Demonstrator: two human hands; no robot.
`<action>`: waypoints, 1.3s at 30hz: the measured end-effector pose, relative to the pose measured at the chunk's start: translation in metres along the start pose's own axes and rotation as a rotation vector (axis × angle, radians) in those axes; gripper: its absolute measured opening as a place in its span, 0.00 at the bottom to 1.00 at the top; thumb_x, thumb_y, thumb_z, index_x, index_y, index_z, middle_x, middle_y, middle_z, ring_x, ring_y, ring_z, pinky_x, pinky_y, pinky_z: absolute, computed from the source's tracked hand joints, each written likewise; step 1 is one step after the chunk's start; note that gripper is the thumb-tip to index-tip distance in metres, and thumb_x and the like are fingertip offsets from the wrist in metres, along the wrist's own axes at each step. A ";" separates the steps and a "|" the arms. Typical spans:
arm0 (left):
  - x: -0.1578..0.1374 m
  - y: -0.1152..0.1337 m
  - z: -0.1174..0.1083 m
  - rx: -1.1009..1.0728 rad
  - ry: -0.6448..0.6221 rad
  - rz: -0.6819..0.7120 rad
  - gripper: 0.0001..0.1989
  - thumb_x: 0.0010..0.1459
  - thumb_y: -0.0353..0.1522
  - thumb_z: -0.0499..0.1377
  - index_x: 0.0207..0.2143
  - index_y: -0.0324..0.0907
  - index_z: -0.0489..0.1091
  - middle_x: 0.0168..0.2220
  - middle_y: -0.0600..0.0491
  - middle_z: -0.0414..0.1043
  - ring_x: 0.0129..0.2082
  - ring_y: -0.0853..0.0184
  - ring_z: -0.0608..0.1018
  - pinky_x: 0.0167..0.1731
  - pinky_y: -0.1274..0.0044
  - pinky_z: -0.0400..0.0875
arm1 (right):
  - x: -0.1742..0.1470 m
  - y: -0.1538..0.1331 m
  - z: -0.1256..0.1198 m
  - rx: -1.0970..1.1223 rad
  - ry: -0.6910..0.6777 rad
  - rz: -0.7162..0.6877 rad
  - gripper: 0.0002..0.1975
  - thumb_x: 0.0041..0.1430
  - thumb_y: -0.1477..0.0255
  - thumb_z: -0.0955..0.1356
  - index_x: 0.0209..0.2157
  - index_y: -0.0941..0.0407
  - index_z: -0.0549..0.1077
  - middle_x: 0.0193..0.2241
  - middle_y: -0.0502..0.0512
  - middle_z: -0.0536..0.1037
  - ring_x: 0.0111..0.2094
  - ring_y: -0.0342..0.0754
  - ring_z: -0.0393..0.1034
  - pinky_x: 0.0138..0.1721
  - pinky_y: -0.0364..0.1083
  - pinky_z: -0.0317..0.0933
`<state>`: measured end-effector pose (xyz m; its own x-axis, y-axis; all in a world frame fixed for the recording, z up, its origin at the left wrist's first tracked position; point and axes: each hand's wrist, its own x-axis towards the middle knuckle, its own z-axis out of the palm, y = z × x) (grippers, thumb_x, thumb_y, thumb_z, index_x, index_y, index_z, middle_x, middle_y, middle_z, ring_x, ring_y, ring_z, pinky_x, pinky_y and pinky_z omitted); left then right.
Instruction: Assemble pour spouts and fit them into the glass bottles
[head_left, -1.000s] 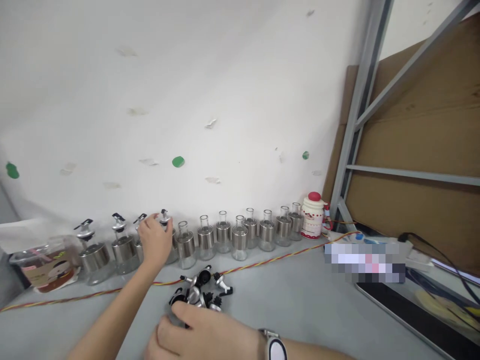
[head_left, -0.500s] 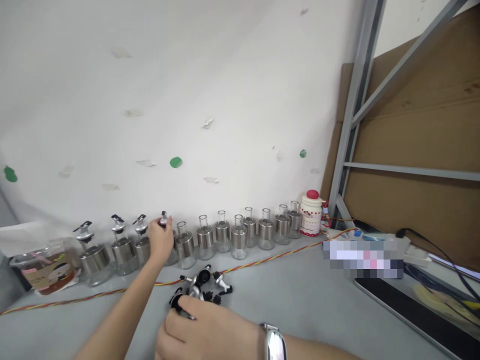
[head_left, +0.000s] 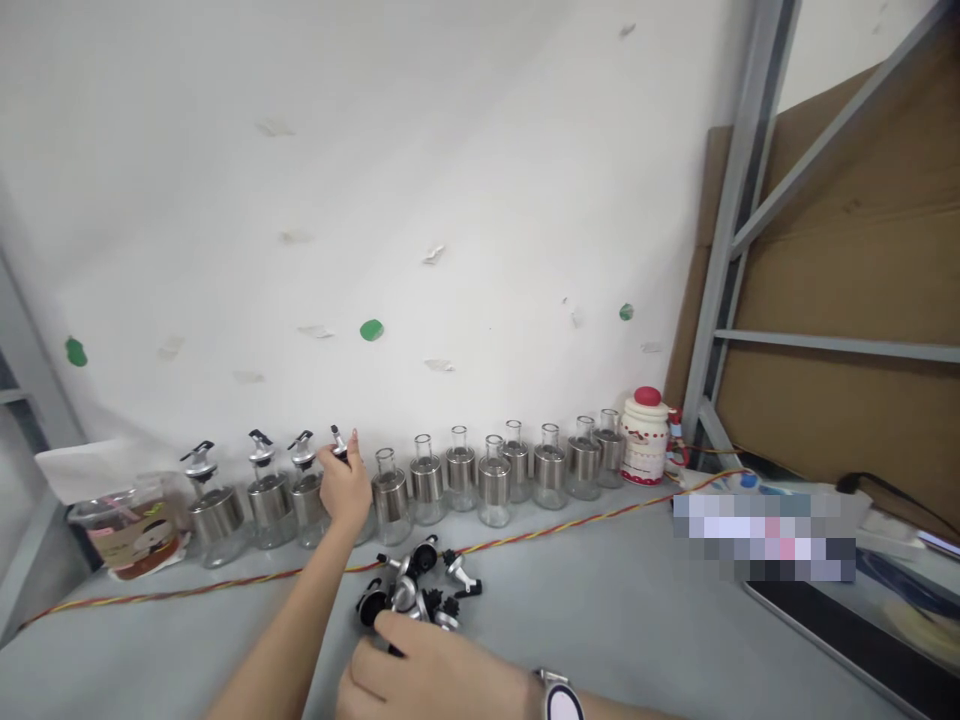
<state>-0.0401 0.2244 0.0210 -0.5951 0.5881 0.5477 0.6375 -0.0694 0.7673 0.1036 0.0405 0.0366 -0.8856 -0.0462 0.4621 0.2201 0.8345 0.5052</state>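
Observation:
My left hand (head_left: 346,492) is closed around a silver and black pour spout (head_left: 338,436) at the neck of a glass bottle, most of which it hides. To its left, several bottles with steel sleeves carry similar spouts, such as this capped bottle (head_left: 270,508). On the right runs a row of open-necked bottles, the nearest being this open bottle (head_left: 391,505). My right hand (head_left: 427,665), with a watch on the wrist, has curled fingers at the near edge of a pile of loose pour spouts (head_left: 405,592). A dark piece of a spout shows between its fingers.
A red and yellow twisted cord (head_left: 555,530) crosses the grey table (head_left: 600,620). A cream jar with a red lid (head_left: 643,440) ends the bottle row. At left stands a clear tub (head_left: 135,535); at right lie a black flat device (head_left: 847,640) and cables beside a metal frame.
The view has shifted, so everything sits slightly further right. The spout in my left hand now tilts, and a finger points up. My right hand stays at the pile.

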 end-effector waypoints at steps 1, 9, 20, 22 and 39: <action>0.000 0.001 -0.001 0.008 0.007 -0.003 0.23 0.55 0.47 0.46 0.44 0.38 0.58 0.23 0.51 0.69 0.27 0.56 0.73 0.28 0.68 0.63 | 0.000 0.000 0.000 -0.002 -0.002 0.001 0.10 0.57 0.78 0.58 0.24 0.57 0.65 0.22 0.50 0.65 0.26 0.45 0.59 0.28 0.45 0.54; 0.003 0.004 -0.004 -0.034 0.032 0.049 0.21 0.58 0.46 0.39 0.40 0.40 0.59 0.16 0.54 0.66 0.21 0.57 0.71 0.26 0.68 0.62 | 0.001 0.004 -0.008 -0.019 -0.015 -0.012 0.10 0.57 0.78 0.60 0.23 0.58 0.65 0.23 0.51 0.67 0.25 0.44 0.59 0.30 0.46 0.55; -0.010 0.023 -0.040 -0.154 -0.180 0.485 0.21 0.56 0.42 0.48 0.47 0.37 0.57 0.41 0.45 0.65 0.42 0.59 0.68 0.44 0.68 0.61 | 0.000 0.000 -0.006 -0.011 0.010 0.011 0.10 0.57 0.78 0.59 0.23 0.57 0.64 0.21 0.50 0.65 0.24 0.44 0.58 0.28 0.45 0.53; -0.023 0.020 -0.055 -0.137 -0.353 0.601 0.18 0.53 0.42 0.52 0.42 0.41 0.63 0.37 0.48 0.68 0.39 0.59 0.70 0.42 0.68 0.63 | 0.001 -0.004 -0.002 0.001 0.014 -0.001 0.08 0.57 0.77 0.59 0.25 0.57 0.64 0.20 0.49 0.65 0.23 0.43 0.57 0.27 0.44 0.52; -0.046 -0.040 -0.103 -0.007 -0.467 0.583 0.13 0.55 0.37 0.51 0.42 0.45 0.65 0.41 0.49 0.65 0.43 0.61 0.69 0.44 0.67 0.63 | -0.038 0.004 0.067 0.331 -0.114 0.311 0.17 0.61 0.66 0.56 0.48 0.58 0.64 0.51 0.55 0.65 0.55 0.46 0.51 0.55 0.47 0.46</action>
<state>-0.0884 0.1172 -0.0002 0.1091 0.7357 0.6685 0.7822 -0.4785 0.3990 0.1106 0.0823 -0.0272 -0.8417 0.2788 0.4625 0.3560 0.9304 0.0870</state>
